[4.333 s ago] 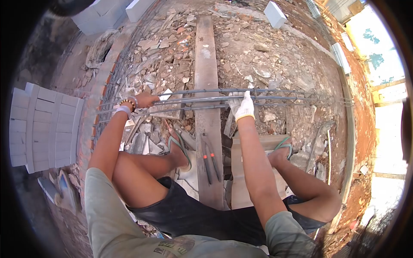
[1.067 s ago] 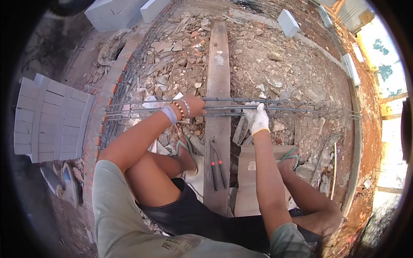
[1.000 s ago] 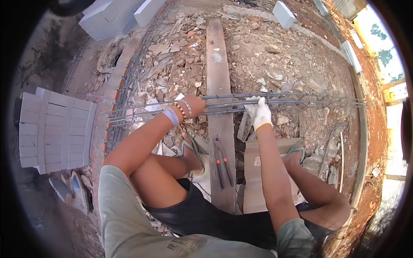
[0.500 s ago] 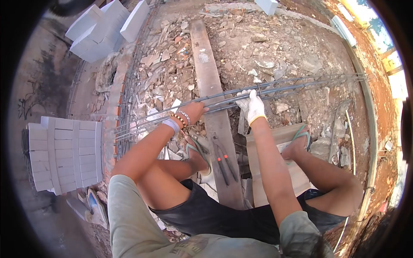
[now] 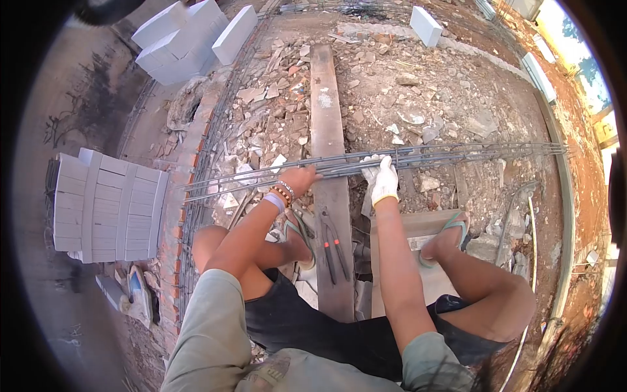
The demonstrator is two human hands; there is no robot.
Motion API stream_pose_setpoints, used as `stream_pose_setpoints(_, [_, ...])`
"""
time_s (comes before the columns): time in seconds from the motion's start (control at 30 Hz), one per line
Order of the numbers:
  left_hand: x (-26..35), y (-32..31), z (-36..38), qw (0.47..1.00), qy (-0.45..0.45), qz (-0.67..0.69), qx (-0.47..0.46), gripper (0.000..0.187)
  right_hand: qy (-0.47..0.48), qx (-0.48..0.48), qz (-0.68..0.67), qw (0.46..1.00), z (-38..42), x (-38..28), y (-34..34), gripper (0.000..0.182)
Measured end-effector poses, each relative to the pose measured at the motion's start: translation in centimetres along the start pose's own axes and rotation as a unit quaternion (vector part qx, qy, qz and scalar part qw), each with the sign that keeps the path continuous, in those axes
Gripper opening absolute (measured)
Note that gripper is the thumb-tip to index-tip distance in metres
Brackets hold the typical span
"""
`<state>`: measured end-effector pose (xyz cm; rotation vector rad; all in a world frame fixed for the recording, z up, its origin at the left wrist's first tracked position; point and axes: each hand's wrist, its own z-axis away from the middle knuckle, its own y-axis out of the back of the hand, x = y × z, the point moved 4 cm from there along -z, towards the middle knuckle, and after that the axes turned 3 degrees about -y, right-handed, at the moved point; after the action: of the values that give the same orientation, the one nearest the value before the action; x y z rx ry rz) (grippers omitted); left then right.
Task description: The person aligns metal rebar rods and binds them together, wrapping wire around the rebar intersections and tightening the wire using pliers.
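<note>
Long steel reinforcing bars [image 5: 261, 174], tied as a slim cage, run from left to right before me. My left hand [image 5: 299, 178], bare with beaded bracelets at the wrist, is closed around the near bars over a wooden plank [image 5: 328, 124]. In a white work glove, my right hand [image 5: 381, 179] grips the bars a little further right, its thumb up against them. Between my feet, pincers [image 5: 332, 251] with dark handles and orange-red bands lie on the plank, jaws pointing away from me.
Broken rubble [image 5: 274, 117] covers the ground around the plank. Pale blocks [image 5: 176, 49] are piled at the upper left, and a stack of pale blocks [image 5: 108, 206] stands at the left. A brick edge [image 5: 189, 163] runs along the left side. A wide board [image 5: 418, 228] lies by my right foot.
My view has turned, so the scene sits further right and lower at the left. Both hands stay on the bars, and the bars lie flatter across the view. The pincers have not moved on the plank.
</note>
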<state>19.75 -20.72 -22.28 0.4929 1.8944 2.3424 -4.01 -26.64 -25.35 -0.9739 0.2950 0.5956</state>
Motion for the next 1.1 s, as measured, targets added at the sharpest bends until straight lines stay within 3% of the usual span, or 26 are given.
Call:
stream_pose_setpoints(0.37, [-0.3, -0.3, -0.4, 1.000, -0.009, -0.007, -0.013, 0.046, -0.003, -0.012, 0.001, 1.000, 0.4, -0.3, 0.1, 0.019])
stream_pose_setpoints(0.7, [2.5, 2.0, -1.6, 0.998, 0.060, -0.016, -0.033, 0.061, -0.002, -0.004, 0.011, 1.000, -0.3, -0.3, 0.7, 0.022])
stream_pose_setpoints(0.8, [3.3, 1.7, -2.2, 0.998, 0.058, 0.008, -0.008, 0.058, -0.003, -0.006, 0.018, 1.000, -0.2, -0.2, 0.8, 0.022])
stream_pose_setpoints(1.0, [5.9, 2.3, -3.4, 0.995, 0.082, -0.027, -0.045, 0.046, -0.003, -0.014, -0.005, 1.000, -0.2, -0.3, 0.8, 0.021])
stream_pose_setpoints(1.1, [8.0, 3.7, -4.1, 0.995, 0.094, -0.013, -0.030, 0.050, 0.005, -0.015, -0.005, 1.000, 0.0, -0.3, 0.7, 0.020])
